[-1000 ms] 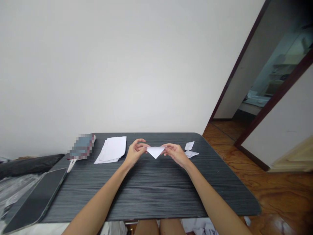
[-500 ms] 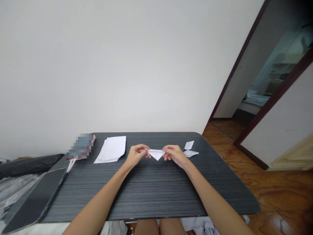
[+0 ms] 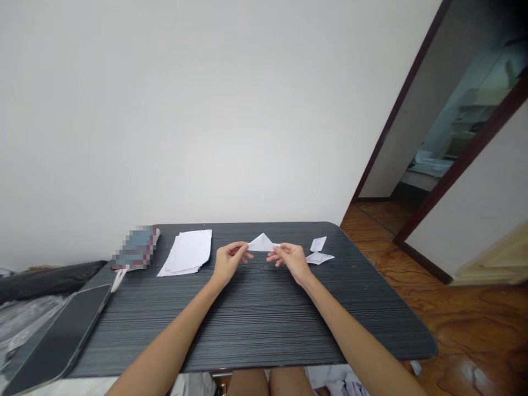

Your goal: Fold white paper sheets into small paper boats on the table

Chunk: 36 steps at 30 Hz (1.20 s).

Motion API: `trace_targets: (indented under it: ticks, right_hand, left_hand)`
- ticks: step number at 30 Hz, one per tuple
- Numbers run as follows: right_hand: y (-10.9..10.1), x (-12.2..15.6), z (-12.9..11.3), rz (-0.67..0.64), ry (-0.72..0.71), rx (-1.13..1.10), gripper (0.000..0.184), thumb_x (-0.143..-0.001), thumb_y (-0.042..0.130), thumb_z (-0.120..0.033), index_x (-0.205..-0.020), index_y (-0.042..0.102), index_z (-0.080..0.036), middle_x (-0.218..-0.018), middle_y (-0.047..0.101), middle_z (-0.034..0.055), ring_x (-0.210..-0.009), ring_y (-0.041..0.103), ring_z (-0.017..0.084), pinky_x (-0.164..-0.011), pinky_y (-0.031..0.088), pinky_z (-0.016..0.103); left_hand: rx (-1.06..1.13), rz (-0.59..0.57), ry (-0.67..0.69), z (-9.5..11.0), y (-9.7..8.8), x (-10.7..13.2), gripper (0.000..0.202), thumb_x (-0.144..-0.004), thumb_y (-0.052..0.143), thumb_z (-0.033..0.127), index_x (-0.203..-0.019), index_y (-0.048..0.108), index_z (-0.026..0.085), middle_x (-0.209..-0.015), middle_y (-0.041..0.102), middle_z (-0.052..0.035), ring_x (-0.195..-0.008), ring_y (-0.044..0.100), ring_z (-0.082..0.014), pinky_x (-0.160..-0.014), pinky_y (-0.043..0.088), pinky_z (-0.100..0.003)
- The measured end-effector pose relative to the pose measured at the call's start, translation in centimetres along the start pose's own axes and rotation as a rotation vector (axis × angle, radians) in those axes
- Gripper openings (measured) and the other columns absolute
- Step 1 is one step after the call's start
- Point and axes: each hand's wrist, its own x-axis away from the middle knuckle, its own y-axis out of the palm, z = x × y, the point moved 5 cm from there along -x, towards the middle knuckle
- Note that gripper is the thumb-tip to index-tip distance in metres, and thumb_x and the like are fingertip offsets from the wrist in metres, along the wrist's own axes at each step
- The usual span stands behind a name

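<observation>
Over on the left side of the dark striped table (image 3: 264, 324), a blue-grey booklet-like item (image 3: 138, 246) shows a face pixelated beyond reading, near the stacked white sheets (image 3: 188, 250) and a dark-screened device (image 3: 61, 336). Centre stage, the left hand (image 3: 227, 261) and right hand (image 3: 294, 260) are each pinched on an outer corner of the folded white paper (image 3: 260, 243), its peak towards the wall (image 3: 247, 110), nearer the far edge. Two small folded pieces (image 3: 318, 245) sit just right of the right hand, with bare tabletop stretching between the forearms to the near edge.
</observation>
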Motion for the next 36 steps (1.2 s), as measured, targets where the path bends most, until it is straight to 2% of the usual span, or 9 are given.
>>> trace_targets:
  ticks: [6,13,18,20,22,25,26,30,36]
  right_hand:
    - [0.1,0.1,-0.3,0.077,-0.095,-0.004,0.027,-0.063,0.064,-0.034,-0.074,0.049,-0.014,-0.052,0.063,0.0034,-0.044,0.061,0.018,-0.033,0.042,0.02]
    - [-0.7,0.2,-0.4,0.143,-0.021,-0.072,0.024,-0.06,0.068,-0.03,-0.07,0.056,-0.012,-0.055,0.064,0.0057,-0.053,0.064,0.018,-0.047,0.052,0.022]
    - [-0.5,0.2,-0.8,0.055,-0.008,-0.089,0.021,-0.06,0.068,-0.029,-0.066,0.059,-0.011,-0.063,0.065,0.0071,-0.065,0.065,0.02,-0.059,0.054,0.025]
    - [-0.3,0.3,-1.0,-0.007,-0.028,-0.045,0.022,-0.059,0.068,-0.03,-0.067,0.059,-0.011,-0.064,0.065,0.0071,-0.066,0.065,0.021,-0.058,0.054,0.025]
    - [-0.1,0.4,-1.1,-0.075,-0.059,0.041,0.023,-0.06,0.066,-0.031,-0.068,0.058,-0.011,-0.06,0.064,0.0056,-0.059,0.065,0.019,-0.046,0.05,0.022]
    - [0.1,0.7,-1.3,-0.129,-0.137,0.241,0.022,-0.067,0.058,-0.034,-0.067,0.056,-0.013,-0.052,0.06,0.0017,-0.04,0.058,0.014,-0.029,0.035,0.017]
    - [0.1,0.8,-1.3,-0.128,-0.169,0.311,0.021,-0.07,0.055,-0.034,-0.066,0.056,-0.013,-0.051,0.059,0.0009,-0.037,0.056,0.012,-0.029,0.033,0.017]
    - [0.2,1.4,-1.9,-0.112,-0.279,0.503,0.021,-0.075,0.048,-0.03,-0.062,0.055,-0.016,-0.05,0.059,-0.0008,-0.034,0.053,0.009,-0.041,0.04,0.02]
    - [-0.1,1.5,-2.7,-0.084,-0.303,0.569,0.023,-0.077,0.046,-0.029,-0.058,0.052,-0.017,-0.045,0.056,-0.0028,-0.031,0.046,0.008,-0.041,0.037,0.02]
  left_hand:
    - [0.033,0.06,-0.023,0.1,0.2,0.4,0.03,-0.066,0.061,0.033,-0.081,0.058,0.007,-0.054,0.061,-0.0039,-0.047,0.06,-0.0164,-0.045,0.048,-0.025]
    - [-0.052,-0.077,0.037,0.4,0.5,0.5,0.029,-0.066,0.061,0.031,-0.087,0.063,0.011,-0.072,0.067,-0.0076,-0.066,0.064,-0.0206,-0.067,0.05,-0.032]
    - [-0.232,-0.122,0.162,1.1,0.2,0.6,0.02,-0.07,0.058,0.031,-0.082,0.066,0.018,-0.071,0.065,-0.0053,-0.065,0.061,-0.0178,-0.068,0.046,-0.029]
    - [-0.277,-0.12,0.186,1.3,0.0,0.6,0.017,-0.071,0.056,0.032,-0.077,0.065,0.019,-0.065,0.063,-0.0037,-0.058,0.058,-0.0156,-0.064,0.045,-0.027]
    - [-0.328,-0.12,0.216,1.4,-0.2,0.5,0.017,-0.073,0.053,0.033,-0.072,0.063,0.019,-0.059,0.059,-0.0018,-0.052,0.053,-0.0134,-0.06,0.043,-0.024]
    - [-0.436,-0.146,0.268,1.6,-0.2,0.4,0.019,-0.077,0.048,0.032,-0.067,0.059,0.019,-0.052,0.054,0.0006,-0.049,0.049,-0.0117,-0.058,0.039,-0.022]
    - [-0.466,-0.166,0.276,1.5,-0.2,0.4,0.019,-0.078,0.046,0.031,-0.068,0.057,0.02,-0.051,0.053,0.0013,-0.048,0.049,-0.0115,-0.058,0.038,-0.022]
    - [-0.528,-0.221,0.258,1.3,0.3,0.7,0.02,-0.081,0.04,0.028,-0.068,0.051,0.02,-0.045,0.052,0.0039,-0.039,0.047,-0.0096,-0.053,0.037,-0.021]
    - [-0.57,-0.216,0.253,1.7,0.5,1.1,0.022,-0.082,0.038,0.027,-0.063,0.046,0.019,-0.036,0.047,0.006,-0.032,0.044,-0.0086,-0.047,0.036,-0.019]
